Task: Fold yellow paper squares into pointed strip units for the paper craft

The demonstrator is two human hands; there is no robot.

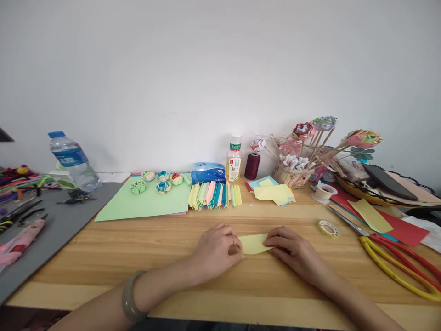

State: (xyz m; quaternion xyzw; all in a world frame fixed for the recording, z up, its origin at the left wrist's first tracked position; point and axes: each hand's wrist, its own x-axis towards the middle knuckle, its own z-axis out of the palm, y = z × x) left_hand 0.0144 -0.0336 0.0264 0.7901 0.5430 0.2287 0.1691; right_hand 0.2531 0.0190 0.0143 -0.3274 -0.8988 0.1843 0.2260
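Note:
A small pale yellow strip of paper (254,244) stretches between my two hands, just above or on the wooden table. My left hand (218,248), wearing a ring and a bracelet on its wrist, is closed with fingertips pinching the strip's left end. The right end is pinched by my right hand (292,248), its thumb below and fingers above. Beyond my left hand stands a row of folded paper pieces (214,196) in yellow, green, pink and blue. A stack of loose yellow and blue paper (275,194) lies beyond the strip.
Large scissors (396,257) and a tape roll (328,228) lie at right. Behind are a basket of paper flowers (292,177), a thread spool (252,166), a bottle (234,161) and a tissue pack (208,174). Folded flowers rest on green paper (148,206). A water bottle (74,158) leans at left.

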